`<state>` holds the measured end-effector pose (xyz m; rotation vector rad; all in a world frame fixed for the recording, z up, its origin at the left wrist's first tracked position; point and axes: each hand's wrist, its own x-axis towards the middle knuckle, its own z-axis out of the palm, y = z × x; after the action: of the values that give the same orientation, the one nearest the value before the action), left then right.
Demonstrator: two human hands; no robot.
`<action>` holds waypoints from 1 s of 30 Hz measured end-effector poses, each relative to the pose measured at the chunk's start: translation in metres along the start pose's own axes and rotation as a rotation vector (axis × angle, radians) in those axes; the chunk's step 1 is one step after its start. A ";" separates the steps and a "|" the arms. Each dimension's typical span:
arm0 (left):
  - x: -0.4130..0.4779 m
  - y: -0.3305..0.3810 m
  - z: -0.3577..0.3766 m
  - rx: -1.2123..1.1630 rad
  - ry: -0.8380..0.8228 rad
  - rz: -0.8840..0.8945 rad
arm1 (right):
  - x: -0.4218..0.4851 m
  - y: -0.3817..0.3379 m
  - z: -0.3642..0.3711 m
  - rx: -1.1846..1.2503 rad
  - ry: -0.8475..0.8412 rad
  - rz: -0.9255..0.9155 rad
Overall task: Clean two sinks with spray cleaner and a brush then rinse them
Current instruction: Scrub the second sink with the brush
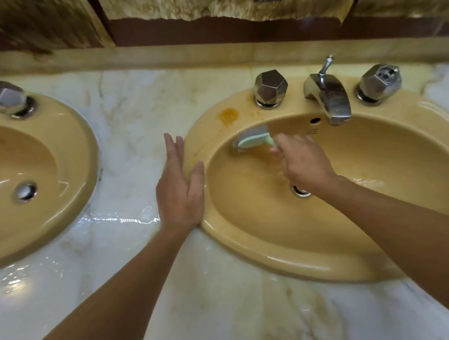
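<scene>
Gripping the handle, right hand [305, 161] holds the pale-green plastic brush [251, 141], seemingly light and stiff, left of the chrome faucet [332, 100]; left hand [178, 188] flat.

Likely bathroom: twin yellow sinks [421, 132], marble counter [134, 118], chrome taps [329, 98].

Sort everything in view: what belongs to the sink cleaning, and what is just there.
Job:
- brush, gripped by right hand
- right sink with orange stain
- left sink
- faucet, for rinsing
- left hand, flat at the right sink's rim

Just there:
- marble counter
- torn paper on the wall
</scene>
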<state>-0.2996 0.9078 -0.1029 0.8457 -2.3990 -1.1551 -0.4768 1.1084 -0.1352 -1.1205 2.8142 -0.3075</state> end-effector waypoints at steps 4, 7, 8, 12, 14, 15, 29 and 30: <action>0.001 -0.001 0.001 0.016 0.004 0.000 | -0.006 0.002 0.003 -0.125 -0.224 -0.063; 0.001 0.000 0.001 0.055 -0.014 0.024 | -0.004 0.006 -0.002 -0.060 0.016 -0.006; 0.002 -0.001 0.001 0.080 -0.030 0.039 | -0.005 0.004 0.000 -0.096 -0.062 -0.006; -0.007 0.007 0.007 0.213 -0.083 0.062 | -0.014 0.010 -0.001 -0.145 -0.137 0.023; -0.014 0.016 0.013 0.293 -0.083 0.061 | -0.011 0.012 -0.005 -0.128 -0.009 0.051; -0.018 0.019 0.016 0.338 -0.072 0.063 | -0.010 0.010 -0.006 -0.162 -0.076 0.041; -0.016 0.025 0.020 0.503 -0.097 0.186 | -0.013 0.020 0.001 -0.177 -0.125 0.021; -0.016 0.025 0.020 0.517 -0.097 0.198 | -0.013 0.019 0.002 -0.204 -0.240 0.020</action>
<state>-0.3073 0.9421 -0.0963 0.6800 -2.8371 -0.5151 -0.4797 1.1308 -0.1409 -1.0827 2.6851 0.1121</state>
